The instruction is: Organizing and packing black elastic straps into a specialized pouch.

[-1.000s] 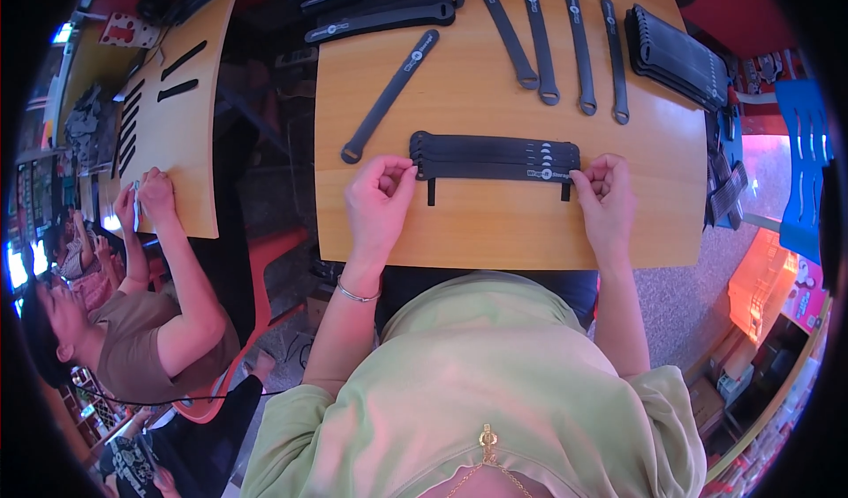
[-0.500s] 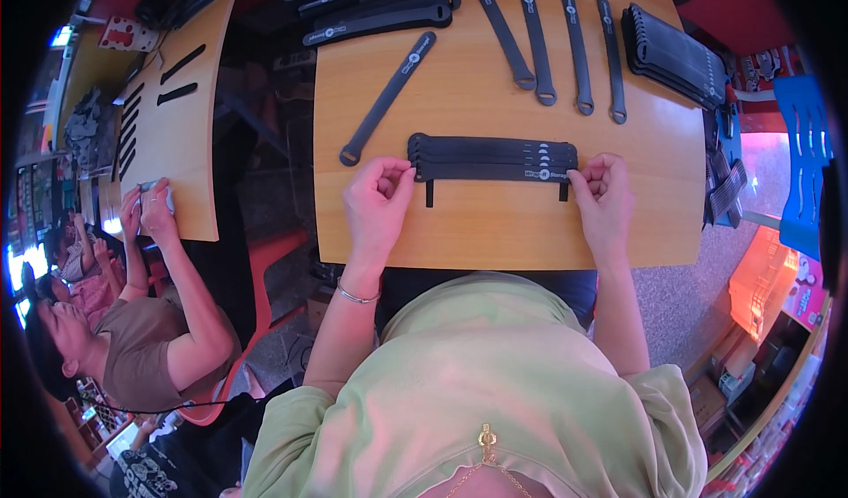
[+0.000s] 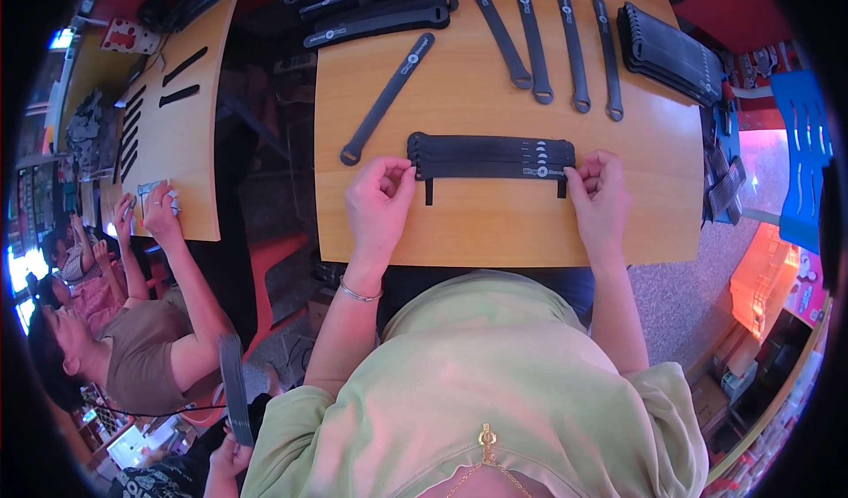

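A stack of several black storage straps [image 3: 490, 156] lies across the wooden table in front of me, the straps overlapping in a stepped row with white print near the right. My left hand [image 3: 378, 199] pinches the lower left corner, thumb against fingers. At the lower right corner my right hand [image 3: 601, 196] grips the stack the same way. Two narrow black strips [image 3: 429, 191] poke out from beneath the stack toward me, one near each end. Beyond the stack, a single strap [image 3: 389, 98] with a slotted end lies slanted.
Separate straps [image 3: 572, 49] lie spread at the far side of the wooden table [image 3: 495, 237]. Strap bundles sit at the back left [image 3: 380, 19] and back right [image 3: 673, 52]. At left, a co-worker [image 3: 150, 339] sits by another table. Another person's hand [image 3: 231, 452] holds a strap bundle [image 3: 233, 383].
My hands and the stack have barely moved. At lower left, another person's hand holding a strap bundle has come into view. The seated co-worker's hands have moved apart.
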### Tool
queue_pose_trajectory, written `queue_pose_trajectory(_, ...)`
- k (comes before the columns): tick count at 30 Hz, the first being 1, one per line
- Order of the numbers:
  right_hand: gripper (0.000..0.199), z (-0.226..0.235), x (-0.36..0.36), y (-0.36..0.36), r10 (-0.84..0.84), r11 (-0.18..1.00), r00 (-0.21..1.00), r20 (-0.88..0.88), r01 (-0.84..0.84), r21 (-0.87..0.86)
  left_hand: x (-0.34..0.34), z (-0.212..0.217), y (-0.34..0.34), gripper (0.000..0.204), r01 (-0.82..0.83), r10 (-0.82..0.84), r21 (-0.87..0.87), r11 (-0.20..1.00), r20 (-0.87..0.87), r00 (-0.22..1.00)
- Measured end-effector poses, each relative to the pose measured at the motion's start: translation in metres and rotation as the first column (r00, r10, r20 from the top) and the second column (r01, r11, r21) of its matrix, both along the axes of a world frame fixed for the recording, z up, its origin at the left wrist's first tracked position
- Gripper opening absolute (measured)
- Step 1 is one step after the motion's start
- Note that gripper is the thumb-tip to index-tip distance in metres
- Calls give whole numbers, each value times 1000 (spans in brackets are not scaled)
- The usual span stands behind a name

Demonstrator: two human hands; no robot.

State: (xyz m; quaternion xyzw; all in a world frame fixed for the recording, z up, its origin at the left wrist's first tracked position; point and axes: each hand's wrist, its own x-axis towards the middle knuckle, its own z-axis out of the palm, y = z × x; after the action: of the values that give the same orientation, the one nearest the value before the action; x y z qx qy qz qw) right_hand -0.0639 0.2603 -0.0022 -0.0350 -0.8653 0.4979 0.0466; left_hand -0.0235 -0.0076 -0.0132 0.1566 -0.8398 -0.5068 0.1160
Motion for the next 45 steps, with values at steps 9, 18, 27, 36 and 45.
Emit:
queue_pose_trajectory(9, 32, -2, 0, 5, 23, 999, 1000, 11, -23, 34, 1, 0, 2, 9, 4, -5, -86, 996, -18, 1000)
queue_pose_trajectory(18, 30, -3, -1, 4, 33, 998, 999, -15, -34, -46, 5, -2, -4, 10, -9, 11, 28, 1000, -61, 998)
queue_pose_trajectory(27, 27, -7, 5, 8, 9, 995, 1000, -2, -9, -95, -26, 22, -40, 25, -173, -29, -589, 789, -317, 948)
queue_pose_trajectory(36, 25, -4, 5, 7, 14, 993, 999, -33, -18, -115, -38, 3, -58, 21, 2, -54, -579, 816, -72, 996)
queue_pose_trajectory(45, 31, -10, 6, 16, -3, 981, 1000, -30, -3, -193, -29, 20, -46, 13, 19, -82, -237, 971, -257, 963)
